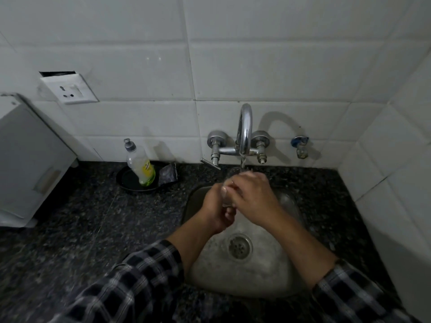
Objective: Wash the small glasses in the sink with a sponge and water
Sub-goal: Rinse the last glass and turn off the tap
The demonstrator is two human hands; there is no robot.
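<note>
A small clear glass (227, 197) is held over the steel sink (268, 271), right under the chrome tap (243, 136), from which a thin stream of water runs. My left hand (217, 213) grips the glass from below and the left. My right hand (254, 199) curls over its rim and right side, hiding most of it. Another clear glass (285, 201) seems to lie at the sink's back right, hard to make out. A dark scrub sponge (168, 173) rests on the counter left of the tap.
A dish soap bottle (140, 164) stands in a black dish (130, 180) beside the sponge. Dark granite counter (93, 217) surrounds the sink. A white appliance (25, 159) stands at far left; tiled walls close in behind and on the right. The drain (240, 247) is uncovered.
</note>
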